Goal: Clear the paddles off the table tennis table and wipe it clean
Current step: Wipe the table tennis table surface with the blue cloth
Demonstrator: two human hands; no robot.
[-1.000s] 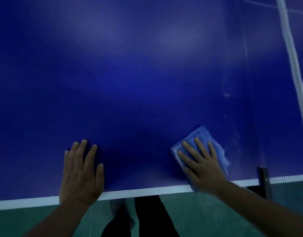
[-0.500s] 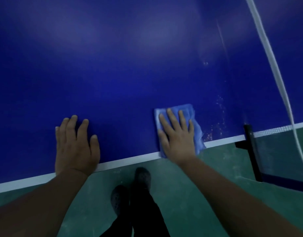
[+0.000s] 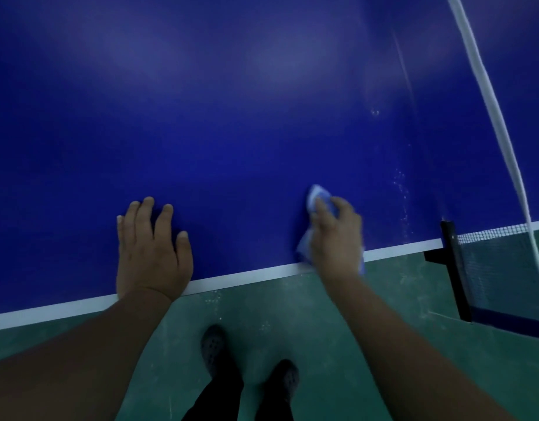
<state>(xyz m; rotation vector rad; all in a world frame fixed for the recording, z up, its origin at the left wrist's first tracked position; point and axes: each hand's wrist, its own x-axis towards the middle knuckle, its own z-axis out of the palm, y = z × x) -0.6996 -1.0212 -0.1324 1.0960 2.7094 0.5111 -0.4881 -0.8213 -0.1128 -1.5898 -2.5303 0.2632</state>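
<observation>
The blue table tennis table (image 3: 231, 132) fills the upper view, its white edge line running along the near side. My left hand (image 3: 151, 250) rests flat on the table by the edge, fingers straight. My right hand (image 3: 336, 235) grips a bunched light-blue cloth (image 3: 318, 197) near the table's edge, fingers curled round it. Part of the cloth pokes out above the fingers and part hangs at the edge below the palm. No paddles are in view.
The net post (image 3: 455, 268) and dark net (image 3: 505, 268) stand at the right, with the net's white top band (image 3: 487, 95) running up and away. White specks dot the table (image 3: 402, 189) near the net. Green floor (image 3: 338, 344) and my shoes lie below.
My right hand went from pressing the cloth flat to curling round it and bunching it up at the table edge. The left hand stayed flat. The view shifted slightly.
</observation>
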